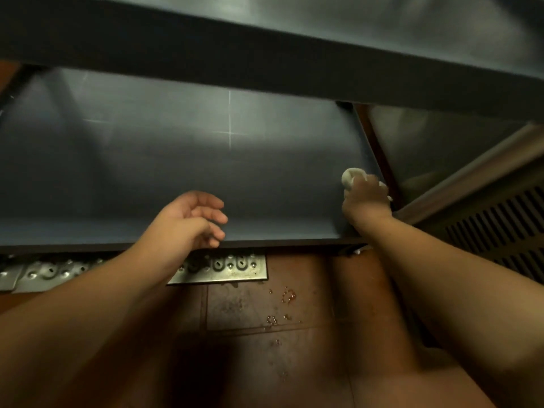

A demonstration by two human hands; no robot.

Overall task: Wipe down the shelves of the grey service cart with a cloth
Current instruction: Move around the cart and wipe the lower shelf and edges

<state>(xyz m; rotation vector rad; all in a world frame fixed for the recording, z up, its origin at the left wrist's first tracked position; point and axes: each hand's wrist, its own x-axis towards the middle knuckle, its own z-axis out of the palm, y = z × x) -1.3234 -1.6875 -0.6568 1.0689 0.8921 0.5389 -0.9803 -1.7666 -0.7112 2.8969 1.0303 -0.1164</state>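
1. The view looks down at a grey cart, with its lower shelf [182, 160] filling the middle of the picture and the dark edge of an upper shelf [265, 63] crossing the top.
2. The right hand [366, 201] is near the right end of the lower shelf, close to the side rim, with its fingers closed around a bunched white cloth [350, 176].
3. Part of the cloth sticks out past the fingers on the far side of the hand, and it appears to press on the shelf surface, though the contact itself is hidden.
4. The left hand [191, 220] is at the front edge of the same shelf, well apart from the right one, with fingers loosely curled and spread, holding nothing.
5. Whether the left hand touches the shelf edge cannot be told.
6. Thin pale scratches form a cross on the shelf surface, towards the back.
7. Below the cart's front edge lies a metal floor drain cover [223, 267] with oval holes.
8. The floor [265, 334] is reddish-brown tile with small wet spots.
9. On the right stands a metal panel with slotted vents [500, 228].
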